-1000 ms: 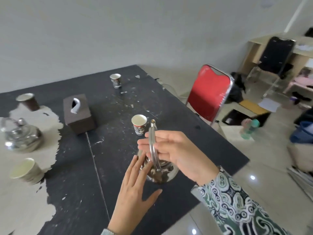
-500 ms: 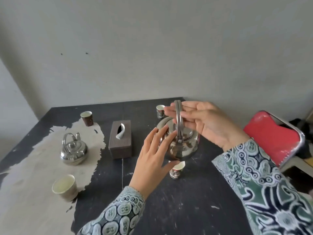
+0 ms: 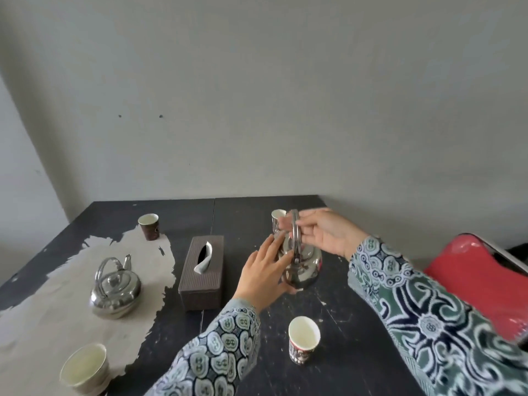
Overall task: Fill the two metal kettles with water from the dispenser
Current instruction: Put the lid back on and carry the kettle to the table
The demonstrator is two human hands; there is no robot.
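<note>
A shiny metal kettle (image 3: 307, 267) is over the right half of the dark table (image 3: 343, 324). My right hand (image 3: 323, 232) pinches its upright loop handle at the top. My left hand (image 3: 264, 271) lies with straight fingers against the kettle's left side and lid. A second metal kettle (image 3: 115, 287), lid on and handle up, stands on the worn pale patch at the table's left. No water dispenser is in view.
A brown tissue box (image 3: 203, 271) stands between the two kettles. Paper cups stand at the back left (image 3: 148, 226), behind the held kettle (image 3: 277, 217), front centre (image 3: 303, 341) and front left (image 3: 84, 368). A red chair (image 3: 485, 278) is at the right.
The view swung from the room and table's right end to face the wall. The kettle in my hands moved farther over the table, past the front cup, and sits lower.
</note>
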